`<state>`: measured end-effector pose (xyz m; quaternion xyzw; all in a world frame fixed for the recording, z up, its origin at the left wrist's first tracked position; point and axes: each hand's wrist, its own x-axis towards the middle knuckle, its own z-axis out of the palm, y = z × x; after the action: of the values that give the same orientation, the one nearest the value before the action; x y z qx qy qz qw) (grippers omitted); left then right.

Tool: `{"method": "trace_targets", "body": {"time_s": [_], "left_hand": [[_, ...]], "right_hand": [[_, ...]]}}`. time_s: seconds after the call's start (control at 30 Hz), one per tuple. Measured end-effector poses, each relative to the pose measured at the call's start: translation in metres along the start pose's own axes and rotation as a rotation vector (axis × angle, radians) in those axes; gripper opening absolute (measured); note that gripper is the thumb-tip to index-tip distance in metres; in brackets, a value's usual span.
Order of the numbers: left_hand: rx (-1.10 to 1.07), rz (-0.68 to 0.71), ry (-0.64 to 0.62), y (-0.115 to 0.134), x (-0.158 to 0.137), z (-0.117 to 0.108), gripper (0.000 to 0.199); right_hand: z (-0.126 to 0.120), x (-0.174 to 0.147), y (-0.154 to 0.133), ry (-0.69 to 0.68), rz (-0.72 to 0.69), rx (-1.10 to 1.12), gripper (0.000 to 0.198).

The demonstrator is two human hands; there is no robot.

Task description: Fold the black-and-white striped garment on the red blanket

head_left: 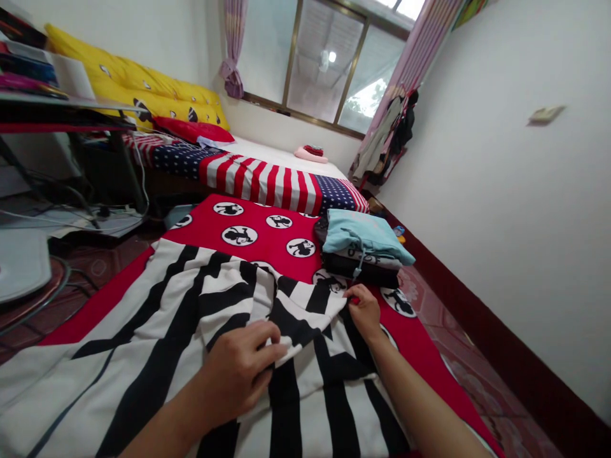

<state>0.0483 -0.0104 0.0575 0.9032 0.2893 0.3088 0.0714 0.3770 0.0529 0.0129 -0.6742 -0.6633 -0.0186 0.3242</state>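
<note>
A black-and-white striped garment (pixel 162 343) lies spread over a red cloth (pixel 267 251) printed with dark figures in white circles. My left hand (pixel 243 366) is over the middle of the garment, its thumb and fingers pinched on a folded part of the striped fabric. Farther right, my right hand (pixel 363 312) pinches another edge of the same part between thumb and fingers. Between the hands, the fabric is bunched and partly folded over. Just beyond my right hand sits a stack of folded clothes with a light blue hooded top (pixel 365 232) uppermost.
A bed with a stars-and-stripes cover (pixel 267 181) stands by the window, bearing a yellow cushion (pixel 157 89) and a red pillow (pixel 191 130). At left are a cluttered desk (pixel 71 108) and a stool (pixel 21 267). Clothes (pixel 389 137) hang near the curtain, and a wall (pixel 515 210) rises at right.
</note>
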Motion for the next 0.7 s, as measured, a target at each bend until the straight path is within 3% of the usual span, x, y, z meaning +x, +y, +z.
{"method": "trace_targets", "body": {"time_s": [0.2,0.3,0.37,0.4,0.47,0.57,0.63,0.7], "left_hand": [[-0.016,-0.021,-0.276,0.025,-0.001,0.028,0.033],[0.024,-0.055,-0.355,0.03,-0.003,0.04,0.035],[0.027,-0.072,-0.359,0.031,-0.003,0.044,0.035],[0.021,-0.078,-0.352,0.031,-0.002,0.044,0.035],[-0.007,-0.086,-0.318,0.032,-0.002,0.041,0.029],[-0.13,-0.074,-0.289,0.032,-0.004,0.022,0.013],[-0.23,-0.087,-0.289,0.029,-0.006,0.004,0.012],[-0.285,-0.142,-0.25,0.016,-0.005,-0.013,0.018]], "right_hand": [[0.003,0.002,-0.009,-0.029,0.012,-0.039,0.03],[-0.006,-0.003,-0.035,0.012,-0.034,0.016,0.029],[-0.015,-0.014,-0.062,0.029,-0.101,0.195,0.025],[-0.02,-0.023,-0.077,-0.011,-0.139,0.311,0.021],[-0.027,-0.042,-0.105,-0.225,-0.203,0.5,0.017],[-0.031,-0.069,-0.131,-0.566,-0.241,0.565,0.054],[-0.027,-0.08,-0.137,-0.645,-0.251,0.519,0.077],[-0.019,-0.085,-0.138,-0.675,-0.319,0.414,0.087]]}}
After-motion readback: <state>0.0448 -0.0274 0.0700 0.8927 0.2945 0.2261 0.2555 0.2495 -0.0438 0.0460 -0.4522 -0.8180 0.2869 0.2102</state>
